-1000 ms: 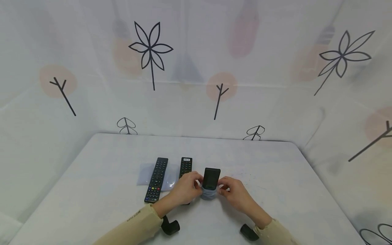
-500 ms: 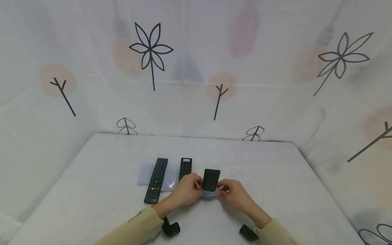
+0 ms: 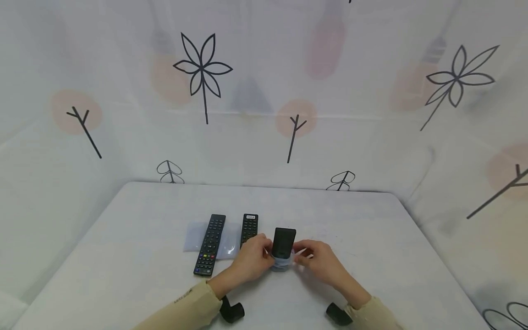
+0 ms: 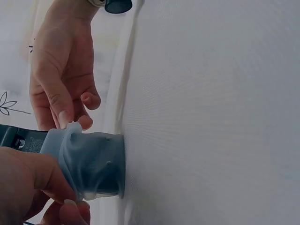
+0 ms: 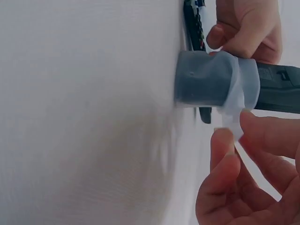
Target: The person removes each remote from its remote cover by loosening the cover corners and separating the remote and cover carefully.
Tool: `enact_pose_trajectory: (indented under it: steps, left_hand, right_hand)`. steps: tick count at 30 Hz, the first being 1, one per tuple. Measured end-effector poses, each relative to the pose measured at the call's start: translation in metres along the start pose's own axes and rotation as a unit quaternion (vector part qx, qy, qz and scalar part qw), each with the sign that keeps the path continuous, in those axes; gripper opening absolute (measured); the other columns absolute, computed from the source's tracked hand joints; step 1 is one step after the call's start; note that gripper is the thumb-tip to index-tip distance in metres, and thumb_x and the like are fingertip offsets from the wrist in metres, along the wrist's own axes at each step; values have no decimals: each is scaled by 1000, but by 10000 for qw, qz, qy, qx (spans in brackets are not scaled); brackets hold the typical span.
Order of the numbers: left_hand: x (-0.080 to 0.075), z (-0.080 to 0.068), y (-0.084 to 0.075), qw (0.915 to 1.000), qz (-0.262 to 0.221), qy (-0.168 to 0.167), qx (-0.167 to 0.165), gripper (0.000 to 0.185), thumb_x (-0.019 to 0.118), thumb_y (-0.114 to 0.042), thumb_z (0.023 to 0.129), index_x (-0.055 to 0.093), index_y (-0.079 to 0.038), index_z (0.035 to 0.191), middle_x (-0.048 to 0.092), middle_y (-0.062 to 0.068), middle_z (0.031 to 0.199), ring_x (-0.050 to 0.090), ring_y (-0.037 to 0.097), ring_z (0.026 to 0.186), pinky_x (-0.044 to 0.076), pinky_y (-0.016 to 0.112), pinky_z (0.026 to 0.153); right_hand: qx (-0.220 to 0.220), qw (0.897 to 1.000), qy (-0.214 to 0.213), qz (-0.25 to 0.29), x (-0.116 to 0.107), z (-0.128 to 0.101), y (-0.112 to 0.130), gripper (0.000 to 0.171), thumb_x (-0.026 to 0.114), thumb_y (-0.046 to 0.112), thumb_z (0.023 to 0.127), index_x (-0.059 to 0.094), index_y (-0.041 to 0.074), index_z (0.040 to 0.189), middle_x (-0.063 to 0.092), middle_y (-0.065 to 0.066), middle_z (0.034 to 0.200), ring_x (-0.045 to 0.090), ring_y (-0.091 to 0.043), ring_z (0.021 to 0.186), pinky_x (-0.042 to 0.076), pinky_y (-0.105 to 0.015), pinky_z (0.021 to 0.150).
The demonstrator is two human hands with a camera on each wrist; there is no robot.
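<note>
A black remote control (image 3: 283, 242) stands on end on the table, its lower part inside a translucent silicone sleeve (image 4: 99, 163). Folds of the sleeve bunch into a band around the remote's middle, and its bare upper end sticks out. On the left side, my left hand (image 3: 252, 257) pinches the bunched edge between thumb and finger. Opposite it, my right hand (image 3: 321, 262) pinches a loose flap of the sleeve, which shows stretched outward in the right wrist view. The remote's back, with a battery cover catch, shows in both wrist views.
Left of the hands lies a long black remote (image 3: 210, 245) over a clear plastic sleeve (image 3: 227, 245). Beside it is a second remote (image 3: 249, 227), partly hidden by my left hand. Black wrist-worn pieces (image 3: 339, 314) hang near both sleeves. Patterned cloth (image 3: 255, 146) encloses the table.
The head view has shifted slightly. Both hands stay at the silicone sleeve with only small finger movements, and the remote keeps standing in place.
</note>
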State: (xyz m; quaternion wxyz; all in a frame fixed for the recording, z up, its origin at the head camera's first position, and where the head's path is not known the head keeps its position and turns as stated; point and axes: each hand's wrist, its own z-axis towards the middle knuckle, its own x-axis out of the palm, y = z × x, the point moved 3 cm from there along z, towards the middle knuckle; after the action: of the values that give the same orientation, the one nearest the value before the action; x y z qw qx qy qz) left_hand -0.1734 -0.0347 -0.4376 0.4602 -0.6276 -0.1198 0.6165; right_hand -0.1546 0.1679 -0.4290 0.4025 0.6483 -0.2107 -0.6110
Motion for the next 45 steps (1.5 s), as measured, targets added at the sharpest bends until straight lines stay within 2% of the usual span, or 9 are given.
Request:
enact_pose_trajectory:
  steps: [7,14,22,27,33,40,45]
  left_hand:
    - [2,-1,1,9999,111,10,-29,16,70,3,73,69,-11,82,49,-8,75,48,6,67,43,23,59]
    - [2,0,-1,9999,133,2,-2,15,69,3,73,69,-10,81,49,-8,75,48,7,66,42,23,58]
    - [3,1,2,9999,103,42,9,16,68,3,74,70,-10,82,49,-8,75,48,6,67,43,23,59]
    - [3,1,3,9999,102,69,11,15,69,3,75,70,-10,84,49,-8,75,48,7,67,42,23,59]
    - [2,3,2,9998,107,139,-41,16,69,2,75,71,-10,86,50,-8,76,48,7,67,43,23,59]
    - [1,4,1,9998,87,148,-73,15,70,3,76,71,-8,86,51,-6,76,49,8,68,43,24,60]
    - [0,4,1,9999,59,105,-98,15,69,2,75,72,-8,87,51,-7,76,49,8,68,43,24,60]
  right_hand:
    - [-8,9991,-423,-23,-11,0,5,23,78,8,86,73,11,108,71,0,105,66,-14,89,54,-29,76]
    - [-428,9954,-686,519,-24,-3,18,31,79,6,85,72,12,114,69,0,109,65,-17,95,54,-29,78]
    - [-1003,9859,-511,1235,-30,-4,39,39,78,12,87,66,12,124,67,-2,115,61,-22,106,53,-30,86]
    - [-1183,9821,-475,1385,-27,-1,52,37,78,13,87,67,12,122,67,-3,119,62,-21,106,53,-31,89]
    - [-1485,9756,-573,1514,-21,3,60,30,77,8,87,69,7,116,68,-6,115,65,-21,101,54,-32,86]
    - [-1359,9778,-808,1378,-17,4,59,32,77,8,87,70,8,118,69,-8,115,67,-23,94,55,-32,82]
    - [-1170,9812,-881,1255,-16,4,59,34,79,7,85,70,10,118,69,-6,114,67,-25,96,56,-33,82]
